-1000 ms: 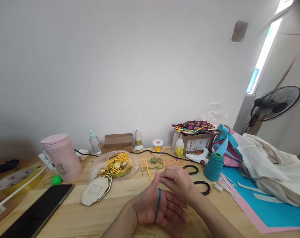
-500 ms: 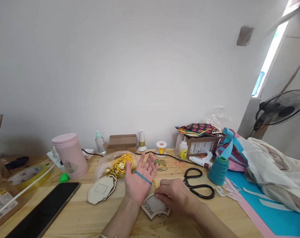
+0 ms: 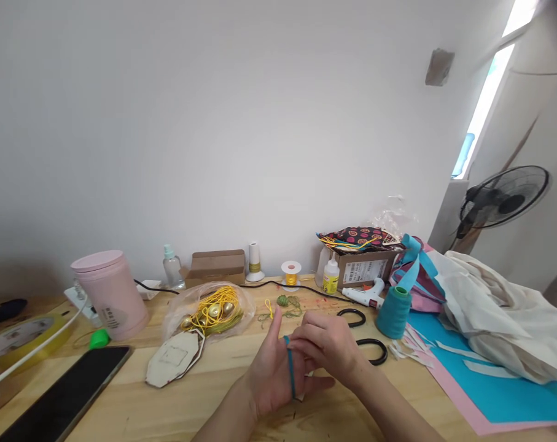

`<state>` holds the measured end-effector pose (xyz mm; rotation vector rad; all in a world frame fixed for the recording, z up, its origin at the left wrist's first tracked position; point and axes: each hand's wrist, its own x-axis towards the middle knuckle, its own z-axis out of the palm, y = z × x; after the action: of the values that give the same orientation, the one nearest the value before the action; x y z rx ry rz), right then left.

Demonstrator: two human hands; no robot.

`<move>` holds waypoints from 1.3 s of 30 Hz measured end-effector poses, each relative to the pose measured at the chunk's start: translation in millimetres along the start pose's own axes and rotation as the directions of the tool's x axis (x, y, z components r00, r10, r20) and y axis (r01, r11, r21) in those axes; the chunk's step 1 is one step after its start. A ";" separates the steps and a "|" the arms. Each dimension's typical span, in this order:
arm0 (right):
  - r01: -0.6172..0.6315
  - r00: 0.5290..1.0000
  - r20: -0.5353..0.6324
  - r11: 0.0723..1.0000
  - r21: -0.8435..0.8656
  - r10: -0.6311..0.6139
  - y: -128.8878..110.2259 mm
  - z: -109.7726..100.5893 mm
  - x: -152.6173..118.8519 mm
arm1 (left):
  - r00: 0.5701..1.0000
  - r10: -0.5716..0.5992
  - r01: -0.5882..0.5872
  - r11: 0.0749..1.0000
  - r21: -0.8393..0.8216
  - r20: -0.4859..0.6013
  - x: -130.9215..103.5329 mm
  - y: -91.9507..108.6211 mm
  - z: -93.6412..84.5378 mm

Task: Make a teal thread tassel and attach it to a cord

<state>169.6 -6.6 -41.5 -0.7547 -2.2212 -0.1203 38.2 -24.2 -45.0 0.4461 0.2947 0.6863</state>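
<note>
Teal thread [image 3: 292, 374] is wound in a narrow band across the palm of my left hand [image 3: 273, 371]. That hand is open, its thumb up and its fingers stretched to the right. My right hand [image 3: 327, 344] is closed, its fingertips pinched at the top of the band against the left hand; the strand between them is too fine to make out. Below the hands, the fan-shaped wooden piece is almost wholly hidden. A teal thread cone [image 3: 393, 313] stands to the right, and black-handled scissors [image 3: 373, 352] lie partly behind my right hand.
To the left are a phone [image 3: 66, 393], a pink tumbler [image 3: 112, 298], an octagonal board [image 3: 172, 359] and a bag of yellow cords with gold bells [image 3: 214, 310]. Behind stand a yellow spool [image 3: 291, 274], a glue bottle [image 3: 331, 275] and a glue gun [image 3: 365, 294]. Blue paper [image 3: 485, 383] lies right.
My left hand has turned from palm-up with fingers pointing away to fingers pointing right. My right hand has come up to the teal band. The view has shifted slightly right.
</note>
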 end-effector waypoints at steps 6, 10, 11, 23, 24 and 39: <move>-0.070 0.997 0.040 0.993 0.094 0.066 -0.4 -4.4 2.7 | 0.997 -0.081 0.079 0.990 0.113 0.016 -1.4 -3.5 1.4; -0.148 0.986 0.100 0.973 0.177 0.132 -1.9 -6.1 3.3 | 0.995 -0.099 0.097 0.983 0.156 0.003 -1.0 -5.4 0.2; -0.171 0.982 0.116 0.968 0.184 0.151 -1.7 -6.1 3.2 | 0.995 -0.101 0.098 0.981 0.170 0.006 -0.8 -6.0 -0.4; -0.371 0.923 0.243 0.856 0.360 0.298 12.9 11.3 -2.0 | 0.902 -0.427 0.348 0.808 0.476 0.064 -14.1 -5.8 -9.9; -0.381 0.918 0.258 0.848 0.369 0.301 13.1 13.4 -2.6 | 0.904 -0.422 0.344 0.814 0.469 0.070 -15.3 -6.2 -9.6; -0.453 0.891 0.036 0.890 0.054 0.452 42.3 -68.7 11.5 | 0.970 0.217 -0.198 0.967 -0.163 0.110 -15.4 24.4 -7.7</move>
<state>231.3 12.3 8.3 -1.2224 -1.9990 0.1879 10.5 -15.4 -38.1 0.3764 0.0744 0.8751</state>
